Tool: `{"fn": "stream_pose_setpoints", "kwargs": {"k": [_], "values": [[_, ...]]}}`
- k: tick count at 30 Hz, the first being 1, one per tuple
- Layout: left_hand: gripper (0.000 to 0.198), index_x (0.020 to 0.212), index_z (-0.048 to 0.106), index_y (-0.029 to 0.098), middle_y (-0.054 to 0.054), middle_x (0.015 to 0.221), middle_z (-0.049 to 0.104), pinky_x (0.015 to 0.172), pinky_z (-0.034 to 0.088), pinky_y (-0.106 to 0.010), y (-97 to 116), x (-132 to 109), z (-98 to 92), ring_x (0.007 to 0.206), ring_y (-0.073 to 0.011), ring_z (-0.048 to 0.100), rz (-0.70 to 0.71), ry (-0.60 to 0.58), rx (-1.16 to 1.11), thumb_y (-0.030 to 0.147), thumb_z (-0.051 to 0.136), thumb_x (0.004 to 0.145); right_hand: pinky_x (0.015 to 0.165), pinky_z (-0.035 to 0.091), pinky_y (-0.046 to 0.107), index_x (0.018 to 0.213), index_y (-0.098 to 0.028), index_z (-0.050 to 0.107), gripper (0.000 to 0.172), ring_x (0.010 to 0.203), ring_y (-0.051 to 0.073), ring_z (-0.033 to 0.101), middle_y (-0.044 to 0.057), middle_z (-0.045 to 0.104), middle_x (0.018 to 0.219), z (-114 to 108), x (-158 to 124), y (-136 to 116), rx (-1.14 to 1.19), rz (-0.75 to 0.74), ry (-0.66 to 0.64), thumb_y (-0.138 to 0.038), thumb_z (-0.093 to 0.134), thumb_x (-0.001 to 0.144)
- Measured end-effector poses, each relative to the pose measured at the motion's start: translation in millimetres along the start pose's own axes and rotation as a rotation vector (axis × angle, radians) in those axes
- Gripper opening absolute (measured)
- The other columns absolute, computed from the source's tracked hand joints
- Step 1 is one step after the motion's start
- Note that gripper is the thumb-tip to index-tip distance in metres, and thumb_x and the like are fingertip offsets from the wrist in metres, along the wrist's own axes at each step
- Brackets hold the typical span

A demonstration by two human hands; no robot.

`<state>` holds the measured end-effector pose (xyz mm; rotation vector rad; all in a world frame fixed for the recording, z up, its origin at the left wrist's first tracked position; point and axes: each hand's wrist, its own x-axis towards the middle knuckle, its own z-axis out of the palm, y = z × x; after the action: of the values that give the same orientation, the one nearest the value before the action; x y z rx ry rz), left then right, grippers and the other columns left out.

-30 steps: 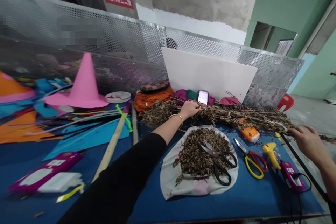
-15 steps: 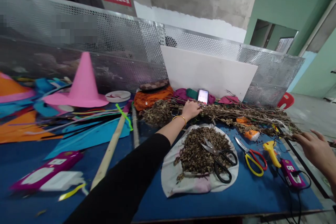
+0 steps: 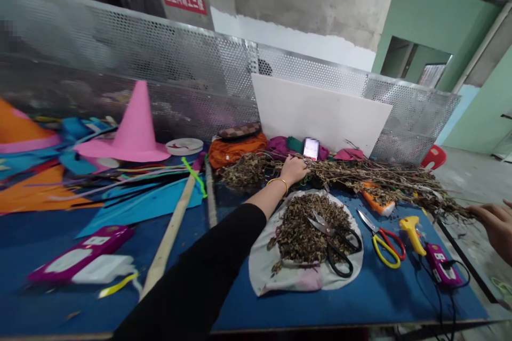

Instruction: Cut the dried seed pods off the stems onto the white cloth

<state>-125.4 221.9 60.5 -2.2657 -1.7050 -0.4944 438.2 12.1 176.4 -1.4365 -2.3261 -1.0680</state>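
Observation:
My left hand [image 3: 295, 169] is closed around a bundle of dried plant stems [image 3: 340, 173] at the back of the blue table. At the right edge of the view, my right hand [image 3: 493, 224] has its fingers bent on the far end of the same bundle, partly cut off by the frame. In front of my left hand, a white cloth [image 3: 260, 272] bears a heap of crumbled dry leaves [image 3: 298, 245]. Black-handled scissors [image 3: 334, 240] lie on that heap. To their right are scissors with red and yellow handles [image 3: 384, 245].
A yellow glue gun [image 3: 412, 234] and a purple power strip [image 3: 442, 265] with cables lie at right. At left stand a pink pointed hat [image 3: 134, 133], a wooden stick [image 3: 170, 234] and another purple strip [image 3: 82, 253]. A lit phone [image 3: 311, 149] leans by a white board [image 3: 320, 109].
My right hand has moved right along the dried stems to their tips. My left hand keeps its hold on the bundle. The view has shifted slightly.

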Motion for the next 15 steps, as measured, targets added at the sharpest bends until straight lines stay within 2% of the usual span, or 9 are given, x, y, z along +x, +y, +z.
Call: {"fn": "stream_pose_setpoints", "kwargs": {"k": [9, 12, 15], "values": [[0.032, 0.072, 0.071, 0.016, -0.012, 0.084, 0.068, 0.086, 0.03, -0.041, 1.5, -0.7, 7.9, 0.087, -0.0247, 0.057, 0.004, 0.056, -0.027, 0.038, 0.05, 0.08, 0.1, 0.031, 0.043, 0.105, -0.038, 0.057, 0.035, 0.079, 0.02, 0.064, 0.001, 0.067, 0.093, -45.3, 3.7, -19.9, -0.035, -0.053, 0.067, -0.026, 0.035, 0.081], [0.032, 0.072, 0.071, 0.016, -0.012, 0.085, 0.068, 0.086, 0.031, -0.042, 2.6, -4.7, 6.6, 0.088, -0.0247, 0.056, 0.01, 0.084, -0.054, 0.037, 0.049, 0.081, 0.098, 0.033, 0.043, 0.104, -0.036, 0.057, 0.032, 0.081, 0.02, 0.064, 0.001, 0.067, 0.093, -50.2, 5.8, -26.9, -0.038, -0.054, 0.086, -0.026, 0.033, 0.084], [0.029, 0.073, 0.071, 0.017, -0.011, 0.086, 0.068, 0.088, 0.031, -0.042, 4.8, -13.3, 2.3, 0.09, -0.0244, 0.055, 0.038, 0.106, -0.083, 0.035, 0.05, 0.08, 0.098, 0.035, 0.042, 0.103, -0.031, 0.06, 0.031, 0.082, 0.02, 0.063, 0.002, 0.067, 0.092, -46.2, 15.3, -39.9, -0.028, -0.041, 0.11, -0.025, 0.033, 0.087]]}}
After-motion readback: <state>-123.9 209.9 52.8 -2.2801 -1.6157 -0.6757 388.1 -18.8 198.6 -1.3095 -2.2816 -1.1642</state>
